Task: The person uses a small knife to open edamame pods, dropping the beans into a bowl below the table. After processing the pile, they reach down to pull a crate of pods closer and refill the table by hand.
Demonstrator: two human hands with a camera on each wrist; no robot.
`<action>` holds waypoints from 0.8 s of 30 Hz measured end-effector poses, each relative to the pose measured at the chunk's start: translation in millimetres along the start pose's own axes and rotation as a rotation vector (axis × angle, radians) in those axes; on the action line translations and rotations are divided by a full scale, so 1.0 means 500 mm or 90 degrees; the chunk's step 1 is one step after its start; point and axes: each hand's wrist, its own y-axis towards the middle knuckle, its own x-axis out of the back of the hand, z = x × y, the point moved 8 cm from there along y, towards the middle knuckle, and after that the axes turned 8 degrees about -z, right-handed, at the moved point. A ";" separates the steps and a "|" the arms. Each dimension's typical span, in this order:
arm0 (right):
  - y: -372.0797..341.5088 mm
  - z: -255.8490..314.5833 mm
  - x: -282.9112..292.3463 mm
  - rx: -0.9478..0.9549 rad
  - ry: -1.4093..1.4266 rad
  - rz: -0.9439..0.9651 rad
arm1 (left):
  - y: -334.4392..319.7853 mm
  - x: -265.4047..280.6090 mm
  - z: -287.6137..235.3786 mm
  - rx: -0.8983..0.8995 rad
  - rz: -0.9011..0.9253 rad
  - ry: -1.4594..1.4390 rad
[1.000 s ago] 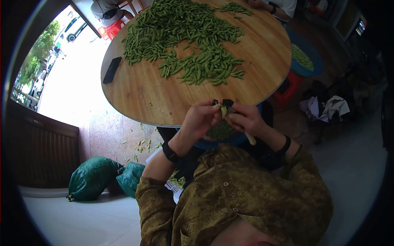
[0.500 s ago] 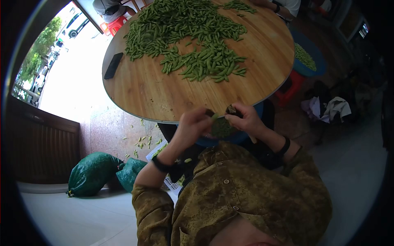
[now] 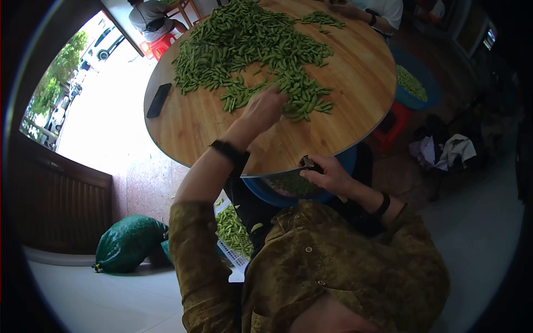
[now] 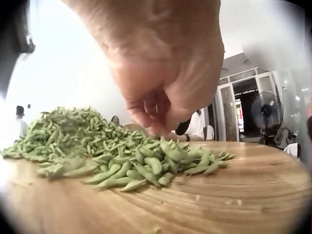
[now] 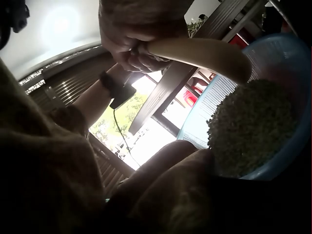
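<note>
Green soybean pods (image 3: pixel 250 41) lie heaped on a round wooden table (image 3: pixel 361 100). My left hand (image 3: pixel 266 106) is over the near edge of the heap. In the left wrist view its fingers (image 4: pixel 141 117) point down right above the pods, and no pod shows between them. My right hand (image 3: pixel 333 176), at the table's near edge, grips a tool by its pale wooden handle (image 5: pixel 200 53); its other end is hidden in the hand. Something black (image 3: pixel 311 164) shows by the right thumb. Below that hand sits a blue basin (image 3: pixel 258 188) with small green contents (image 5: pixel 258 122).
A black phone (image 3: pixel 159 100) lies at the table's left edge. On the floor at left are a white basket (image 3: pixel 236 256) of pods and a green sack (image 3: pixel 127 241). Another blue basin (image 3: pixel 430 80) stands on a red stool (image 3: pixel 397 119). Another person (image 3: pixel 383 16) sits across the table.
My hands were together over the basin, working at a pod. The left hand has since parted from the right and reached forward to the heap; the right has stayed near the basin, gripping the tool.
</note>
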 end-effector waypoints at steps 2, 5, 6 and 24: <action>0.000 -0.011 0.008 -0.020 -0.014 0.006 | 0.037 -0.038 0.021 -0.011 -0.008 0.022; -0.004 -0.006 0.037 0.030 0.022 -0.040 | 0.046 -0.064 0.020 -0.049 0.014 0.133; -0.005 -0.016 0.046 -0.013 0.084 -0.045 | 0.036 -0.058 0.014 -0.072 -0.009 0.135; 0.046 0.017 0.025 -0.097 0.396 -0.080 | -0.151 0.009 -0.026 0.420 -0.062 -0.642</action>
